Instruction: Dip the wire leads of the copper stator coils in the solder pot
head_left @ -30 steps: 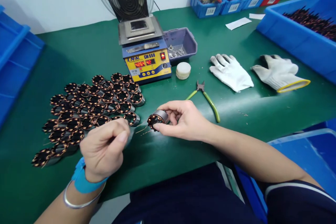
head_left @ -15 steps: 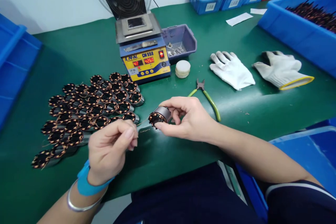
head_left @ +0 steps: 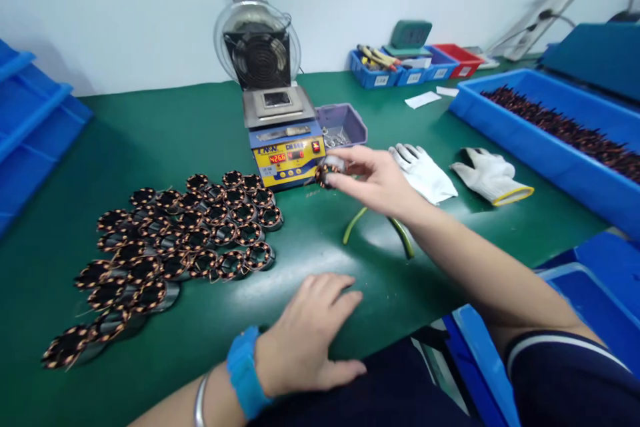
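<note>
A motor stator [head_left: 329,172], a grey ring with copper windings inside, is gripped by the fingertips of my right hand [head_left: 377,180] in front of the solder pot's [head_left: 284,159] right corner. My left hand [head_left: 307,333] holds nothing; its fingers are spread low over the front edge of the green table. Beneath my right forearm stick out the green handles of the cutting pliers [head_left: 403,240]; their jaws are hidden by my hand. Many more stators [head_left: 249,233] stand in rows to the left, several with loose wire ends.
A purple bin [head_left: 357,123] with metal scraps sits behind the pot. Two white gloves [head_left: 425,177] lie to the right. A long blue bin [head_left: 530,137] of dark copper-coloured pieces stands farther right. Small blue and red bins [head_left: 383,77] line the wall. A blue tray [head_left: 40,127] leans at left.
My right hand has carried the stator away from me, up to the solder pot. My left hand has let go near the wire, opened and dropped toward me. The view has tilted up.
</note>
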`<state>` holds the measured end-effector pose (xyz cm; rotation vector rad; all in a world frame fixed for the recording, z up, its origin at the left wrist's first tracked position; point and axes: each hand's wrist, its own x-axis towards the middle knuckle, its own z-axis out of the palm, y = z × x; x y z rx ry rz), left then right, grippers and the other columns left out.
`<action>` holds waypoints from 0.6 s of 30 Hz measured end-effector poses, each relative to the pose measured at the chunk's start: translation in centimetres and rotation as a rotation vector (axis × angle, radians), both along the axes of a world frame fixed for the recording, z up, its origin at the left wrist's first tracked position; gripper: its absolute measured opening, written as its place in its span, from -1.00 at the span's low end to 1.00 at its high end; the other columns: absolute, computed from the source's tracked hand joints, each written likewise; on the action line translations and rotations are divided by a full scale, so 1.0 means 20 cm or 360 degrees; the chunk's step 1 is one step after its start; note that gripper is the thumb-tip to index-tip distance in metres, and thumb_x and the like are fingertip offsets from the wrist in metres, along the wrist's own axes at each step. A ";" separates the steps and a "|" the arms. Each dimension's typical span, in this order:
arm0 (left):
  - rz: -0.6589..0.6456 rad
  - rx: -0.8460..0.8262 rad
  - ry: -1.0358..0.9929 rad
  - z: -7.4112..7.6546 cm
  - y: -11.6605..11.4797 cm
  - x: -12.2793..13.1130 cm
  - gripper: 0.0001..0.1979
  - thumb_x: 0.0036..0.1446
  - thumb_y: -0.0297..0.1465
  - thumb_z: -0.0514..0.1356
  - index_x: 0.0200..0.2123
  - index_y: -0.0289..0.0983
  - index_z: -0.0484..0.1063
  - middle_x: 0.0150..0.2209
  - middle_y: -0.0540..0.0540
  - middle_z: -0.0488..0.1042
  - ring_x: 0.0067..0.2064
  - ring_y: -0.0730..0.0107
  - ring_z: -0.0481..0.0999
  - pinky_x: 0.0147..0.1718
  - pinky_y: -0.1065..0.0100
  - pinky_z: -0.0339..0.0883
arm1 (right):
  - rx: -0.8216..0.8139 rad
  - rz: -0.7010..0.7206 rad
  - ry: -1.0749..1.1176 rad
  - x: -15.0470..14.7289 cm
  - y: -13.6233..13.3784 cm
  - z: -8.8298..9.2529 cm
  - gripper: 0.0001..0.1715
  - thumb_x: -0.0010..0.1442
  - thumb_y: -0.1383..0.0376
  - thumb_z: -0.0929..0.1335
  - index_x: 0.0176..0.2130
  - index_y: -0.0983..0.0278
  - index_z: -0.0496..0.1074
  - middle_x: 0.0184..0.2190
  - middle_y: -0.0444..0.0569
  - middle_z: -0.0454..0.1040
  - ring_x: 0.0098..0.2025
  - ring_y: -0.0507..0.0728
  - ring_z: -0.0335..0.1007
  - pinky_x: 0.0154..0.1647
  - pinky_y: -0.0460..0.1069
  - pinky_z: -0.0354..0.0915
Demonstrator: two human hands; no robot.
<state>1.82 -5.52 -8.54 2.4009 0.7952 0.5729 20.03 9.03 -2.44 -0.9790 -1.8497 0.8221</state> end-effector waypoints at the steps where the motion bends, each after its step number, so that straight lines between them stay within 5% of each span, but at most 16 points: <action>1: -0.0094 -0.0006 0.0136 -0.01 -0.01 0.01 -0.19 -0.15 -0.16 0.42 0.16 -0.31 0.27 0.19 -0.37 0.29 0.15 -0.13 0.33 0.09 -0.13 0.27 | 0.0095 -0.0037 -0.0108 -0.01 0.09 0.06 -0.59 0.11 0.20 0.42 -0.06 0.35 0.51 -0.24 -0.02 0.48 -0.26 0.08 0.40 -0.19 0.00 0.37; 5: -0.0261 -0.0111 0.0397 -0.03 -0.01 -0.01 -0.13 -0.04 -0.15 0.33 0.30 -0.23 0.09 0.38 -0.28 -0.02 0.36 -0.08 0.01 0.30 -0.16 -0.06 | 0.0365 -0.0178 -0.0725 -0.16 0.43 0.34 -0.69 0.16 0.27 0.39 -0.11 0.39 0.50 -0.22 0.04 0.48 -0.19 0.15 0.39 -0.15 0.03 0.35; 9: -0.0320 -0.0052 0.0418 -0.07 0.00 -0.03 -0.17 0.01 -0.19 0.28 0.30 -0.26 0.07 0.38 -0.32 -0.04 0.38 -0.05 -0.03 0.31 -0.14 -0.08 | 0.0552 -0.0314 -0.1388 -0.38 0.66 0.53 -0.67 0.19 0.33 0.35 -0.04 0.40 0.46 -0.10 0.16 0.48 -0.04 0.26 0.36 0.00 0.08 0.27; 18: -0.0236 0.0263 0.0375 -0.16 0.00 0.01 -0.46 0.19 -0.50 0.07 0.25 -0.27 0.18 0.34 -0.30 0.09 0.35 0.05 0.09 0.27 -0.05 0.08 | 0.0664 -0.0405 -0.2022 -0.63 0.87 0.56 -0.43 0.11 0.41 0.38 0.13 0.42 0.34 0.06 0.24 0.42 0.07 0.38 0.35 0.01 0.11 0.27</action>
